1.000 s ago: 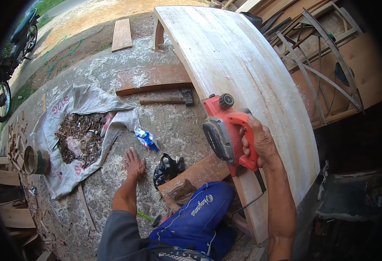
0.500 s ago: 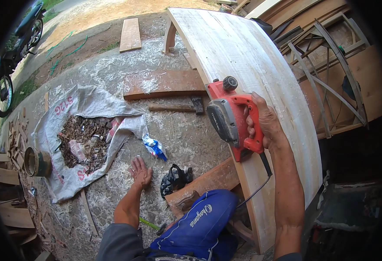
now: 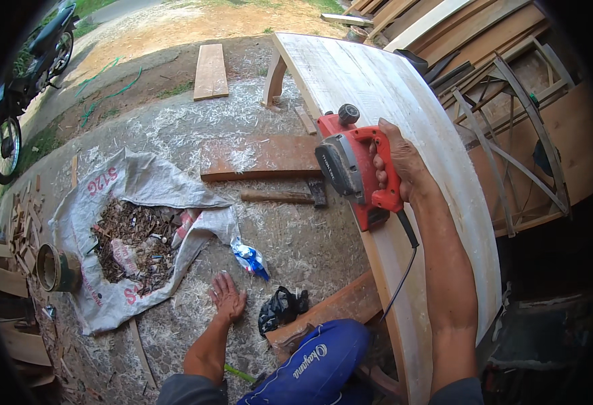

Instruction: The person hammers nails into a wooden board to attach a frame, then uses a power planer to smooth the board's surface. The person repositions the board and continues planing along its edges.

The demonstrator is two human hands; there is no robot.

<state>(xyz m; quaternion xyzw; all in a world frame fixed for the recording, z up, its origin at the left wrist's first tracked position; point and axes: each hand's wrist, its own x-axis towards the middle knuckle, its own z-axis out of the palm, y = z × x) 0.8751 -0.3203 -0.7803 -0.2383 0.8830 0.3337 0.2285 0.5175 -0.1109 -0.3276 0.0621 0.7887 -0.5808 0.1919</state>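
One red electric planer [image 3: 364, 177] was at the left edge of the long, pale wooden table [image 3: 404, 108]. I could not tell if its flat bottom touched the wood. The right hand [image 3: 402, 165] had its grip clamped around the planer's handle, and a black cord [image 3: 408, 231] hung from the back end. The left hand [image 3: 229, 297] was palm down on the ground [image 3: 296, 243], its fingers spread apart. Near it were a crumpled black bag [image 3: 281, 308] and a blue and white wrapper [image 3: 249, 258]. A blue-covered knee [image 3: 327, 354] was by the table. Farther up, a wood-handled tool [image 3: 276, 196] lay just beside a thick brown board [image 3: 266, 154]. To the left, a white sack [image 3: 151, 179] lay spread out with brown bits of trash [image 3: 134, 243] on it. Curly wood shavings [image 3: 154, 128] covered much of the ground. A motorbike [image 3: 33, 88] stood at the upper left.
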